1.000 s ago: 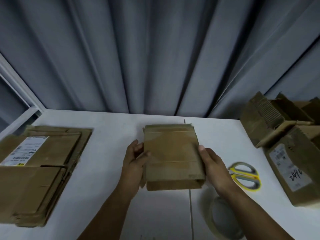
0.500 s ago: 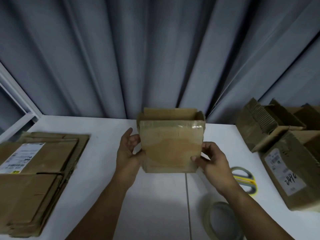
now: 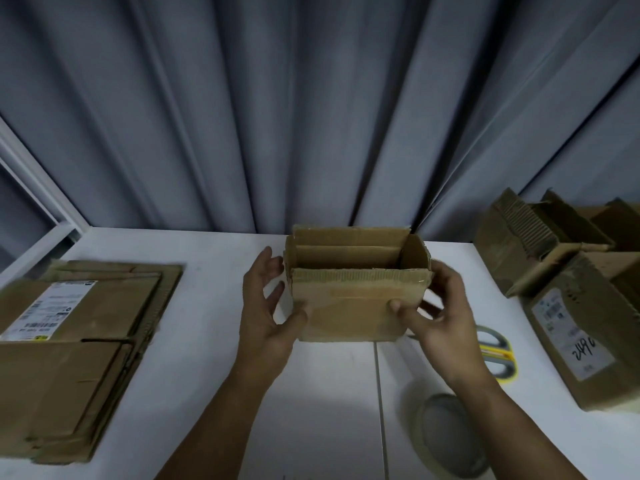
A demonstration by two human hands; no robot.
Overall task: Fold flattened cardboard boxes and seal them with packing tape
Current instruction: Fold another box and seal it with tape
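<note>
Box [image 3: 349,306] has tipped upright; right hand [image 3: 440,317] pinches its side, left hand [image 3: 266,306] seemingly just steadies, uncurled; square walls before taping.

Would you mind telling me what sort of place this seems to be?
Probably a small packing station: a white table holds a stack of flattened boxes, a roll of packing tape and yellow-handled scissors, with a grey curtain behind.

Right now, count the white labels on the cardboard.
2. One label lies on top of the flat stack at left; the other, with handwriting on it, is on the side of the right box. More may be hidden on faces turned away.
</note>
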